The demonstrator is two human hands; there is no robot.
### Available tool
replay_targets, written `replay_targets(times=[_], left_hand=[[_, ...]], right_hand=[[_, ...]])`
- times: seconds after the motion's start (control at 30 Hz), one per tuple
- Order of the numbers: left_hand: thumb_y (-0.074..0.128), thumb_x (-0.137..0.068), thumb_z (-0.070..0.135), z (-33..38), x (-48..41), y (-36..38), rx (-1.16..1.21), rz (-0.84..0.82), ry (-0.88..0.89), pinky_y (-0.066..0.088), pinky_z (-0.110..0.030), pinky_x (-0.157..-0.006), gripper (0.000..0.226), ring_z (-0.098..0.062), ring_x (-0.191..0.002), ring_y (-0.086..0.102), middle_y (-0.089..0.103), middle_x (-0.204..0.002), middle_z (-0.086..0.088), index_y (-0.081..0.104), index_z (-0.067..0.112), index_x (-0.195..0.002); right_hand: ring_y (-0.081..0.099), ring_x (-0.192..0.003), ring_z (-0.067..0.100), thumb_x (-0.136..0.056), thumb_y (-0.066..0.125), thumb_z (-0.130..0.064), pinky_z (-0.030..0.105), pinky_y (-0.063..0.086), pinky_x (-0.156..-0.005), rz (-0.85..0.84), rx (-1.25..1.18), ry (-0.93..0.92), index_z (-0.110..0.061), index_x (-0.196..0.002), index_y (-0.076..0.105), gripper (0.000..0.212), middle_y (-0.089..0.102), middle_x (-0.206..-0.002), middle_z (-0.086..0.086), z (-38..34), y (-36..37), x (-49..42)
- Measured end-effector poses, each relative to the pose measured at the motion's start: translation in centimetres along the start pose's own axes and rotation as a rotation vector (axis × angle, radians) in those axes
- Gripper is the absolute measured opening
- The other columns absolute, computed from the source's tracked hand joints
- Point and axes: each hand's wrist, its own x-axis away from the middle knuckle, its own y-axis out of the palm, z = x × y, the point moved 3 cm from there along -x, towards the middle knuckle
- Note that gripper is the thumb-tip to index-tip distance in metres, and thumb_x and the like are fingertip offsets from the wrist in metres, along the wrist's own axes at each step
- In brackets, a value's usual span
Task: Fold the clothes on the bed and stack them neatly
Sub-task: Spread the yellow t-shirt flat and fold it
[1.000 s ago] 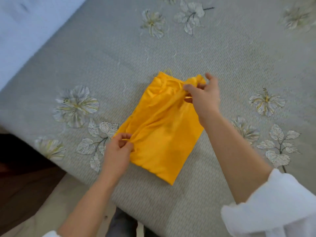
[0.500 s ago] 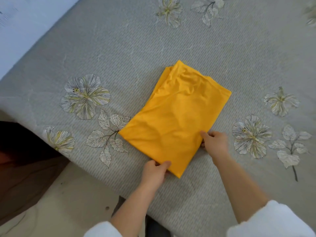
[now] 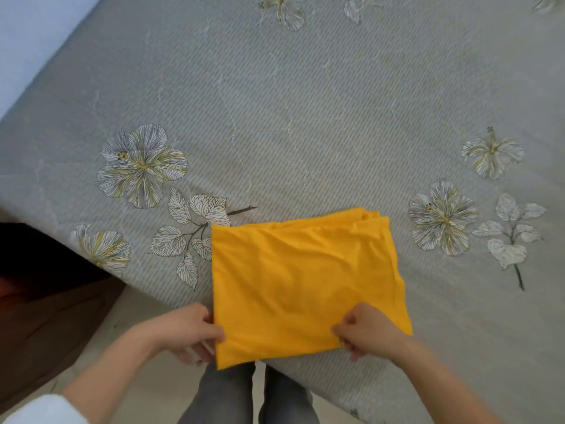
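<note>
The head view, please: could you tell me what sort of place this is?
Probably a bedroom in a home. A grey quilted bedspread printed with flowers fills the view, and a folded yellow garment lies at its near edge, held by the left hand and right hand.

The folded yellow garment (image 3: 302,280) is thin, matt, softly creased cloth, while the grey bedspread (image 3: 305,102) looks like ribbed, quilted fabric printed with flowers.
</note>
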Motion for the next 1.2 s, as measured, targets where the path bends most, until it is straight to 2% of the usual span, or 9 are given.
replay_targets(times=[0.13, 0.27, 0.37, 0.43, 0.57, 0.67, 0.77, 0.97, 1.2], left_hand=[[0.059, -0.083, 0.047, 2.4, 0.6, -4.2, -0.594, 0.561, 0.044, 0.04, -0.027, -0.06, 0.03, -0.013, -0.069, 0.055, 0.056, -0.073, 0.004, 0.053, 0.019, -0.074], [0.065, -0.078, 0.039, 8.6, 1.7, -4.7, -0.547, 0.998, 0.489, 0.039, -0.037, -0.096, 0.053, -0.021, -0.117, 0.041, 0.043, -0.123, -0.002, 0.043, 0.019, -0.123], [0.062, -0.077, 0.04, 10.7, 0.1, -3.8, -0.706, 0.903, 0.631, 0.018, -0.043, -0.112, 0.072, -0.02, -0.134, 0.022, 0.027, -0.142, 0.002, 0.031, 0.026, -0.141], [0.062, -0.078, 0.041, 10.8, -1.1, -4.0, -0.728, 0.871, 0.559, 0.022, -0.043, -0.109, 0.071, -0.022, -0.131, 0.026, 0.028, -0.14, 0.001, 0.031, 0.027, -0.141], [0.066, -0.077, 0.029, 11.0, -1.3, -4.1, -0.545, 0.755, 0.523, 0.042, -0.031, -0.077, 0.053, -0.019, -0.1, 0.052, 0.049, -0.114, 0.001, 0.043, 0.024, -0.125], [0.066, -0.078, 0.024, 11.2, -0.3, -3.7, -0.509, 0.687, 0.489, 0.039, -0.028, -0.06, 0.022, -0.017, -0.078, 0.056, 0.059, -0.084, 0.004, 0.058, 0.016, -0.097], [0.065, -0.076, 0.022, 11.3, 1.6, -3.3, -0.519, 0.649, 0.545, 0.035, -0.029, -0.052, 0.012, -0.015, -0.062, 0.053, 0.056, -0.064, 0.002, 0.056, 0.019, -0.068], [0.067, -0.073, 0.019, 12.3, 7.4, -0.1, -0.561, 0.573, 0.642, 0.043, -0.034, -0.06, 0.003, -0.015, -0.069, 0.056, 0.062, -0.071, 0.0, 0.065, 0.017, -0.074], [0.067, -0.074, 0.022, 14.8, 13.9, 9.3, -0.69, 0.52, 0.788, 0.03, -0.022, -0.051, 0.006, -0.009, -0.063, 0.048, 0.052, -0.064, 0.01, 0.06, 0.023, -0.074]], right_hand=[[0.056, -0.075, 0.013, -0.084, 0.067, -0.017, 0.024, 0.042, -0.065, 0.6, -0.054, -0.308, -0.017, -0.08, 0.06, 0.009, 0.06, -0.077, -0.007, -2.7, -3.6, -0.5], [0.031, -0.127, 0.023, -0.073, 0.071, -0.017, 0.04, 0.03, -0.104, 0.785, 0.376, -0.464, -0.02, -0.134, 0.043, 0.067, 0.038, -0.135, 0.001, -5.7, -6.6, -1.9], [0.004, -0.143, 0.023, -0.075, 0.067, -0.022, 0.049, 0.011, -0.112, 0.69, 0.598, -0.354, -0.03, -0.146, 0.024, 0.083, 0.014, -0.155, 0.0, -6.7, -7.9, -3.6], [0.003, -0.144, 0.023, -0.078, 0.065, -0.029, 0.052, 0.012, -0.112, 0.639, 0.669, -0.305, -0.029, -0.141, 0.032, 0.071, 0.014, -0.155, 0.0, -6.6, -8.4, -4.3], [0.025, -0.135, 0.022, -0.083, 0.056, -0.023, 0.05, 0.012, -0.11, 0.602, 0.726, -0.275, -0.023, -0.117, 0.054, 0.034, 0.035, -0.138, 0.0, -6.4, -7.6, -4.1], [0.049, -0.109, 0.02, -0.084, 0.051, -0.018, 0.046, 0.011, -0.108, 0.613, 0.643, -0.29, -0.022, -0.095, 0.048, 0.012, 0.05, -0.096, -0.005, -5.8, -6.6, -2.7], [0.049, -0.081, 0.018, -0.084, 0.054, -0.016, 0.043, 0.014, -0.109, 0.63, 0.446, -0.282, -0.025, -0.089, 0.041, 0.016, 0.042, -0.071, -0.013, -4.1, -6.1, -0.3], [0.059, -0.085, 0.017, -0.083, 0.06, -0.013, 0.035, 0.023, -0.098, 0.74, 0.162, -0.271, -0.029, -0.092, 0.056, 0.019, 0.06, -0.079, -0.011, 1.4, -4.8, 8.1], [0.06, -0.09, 0.021, -0.082, 0.062, -0.013, 0.034, 0.024, -0.094, 0.87, 0.075, -0.162, -0.031, -0.089, 0.054, 0.021, 0.061, -0.082, -0.008, 10.2, -0.9, 18.6]])
